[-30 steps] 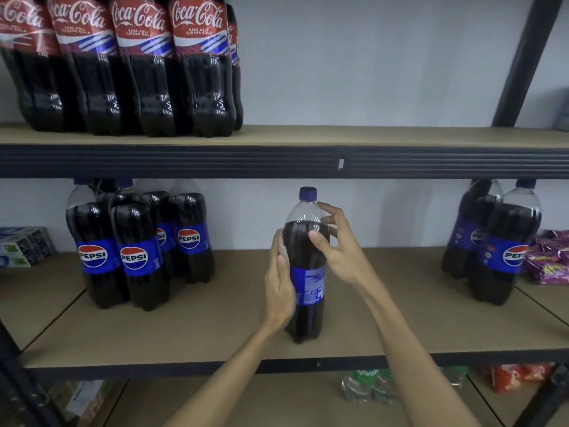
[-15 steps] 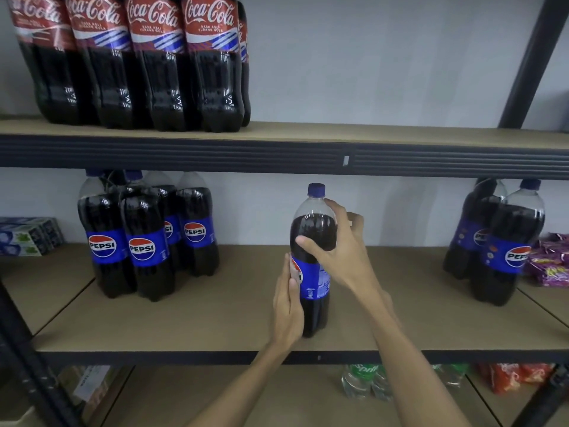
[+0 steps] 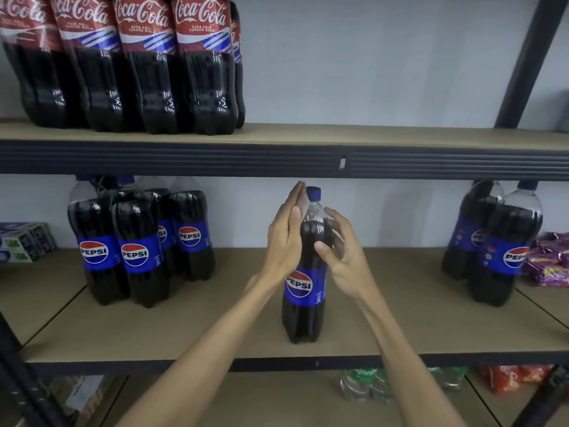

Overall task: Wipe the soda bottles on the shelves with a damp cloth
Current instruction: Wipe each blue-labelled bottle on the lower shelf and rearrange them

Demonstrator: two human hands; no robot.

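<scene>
A bottle [image 3: 303, 306] of Pepsi is seen upright on the middle shelf [image 3: 215, 329], near the front edge, well apart from the other bottles. Its label is turned toward the camera and its blue cap [image 3: 313, 192] is on.

The left hand [image 3: 284, 238] is laid flat against the bottle's upper left side. Its fingers [image 3: 292, 204] are held straight and together, and their tips are level with the cap.

The right hand [image 3: 346, 257] is wrapped round the bottle's shoulder from the right. Its fingers are curled behind the bottle, and the thumb [image 3: 322, 251] is pressed on the front, so the bottle is gripped.

A Pepsi group [image 3: 138, 248] is stood to the left on the same shelf, and a Pepsi pair [image 3: 498, 251] to the right. Boxes [image 3: 24, 241] are seen at the far left and purple packets [image 3: 551, 263] at the far right.

Coca-Cola bottles [image 3: 147, 63] are lined up on the upper shelf [image 3: 369, 137]. On the shelf below, green-labelled bottles [image 3: 363, 386] and orange packets [image 3: 517, 380] are partly seen.
</scene>
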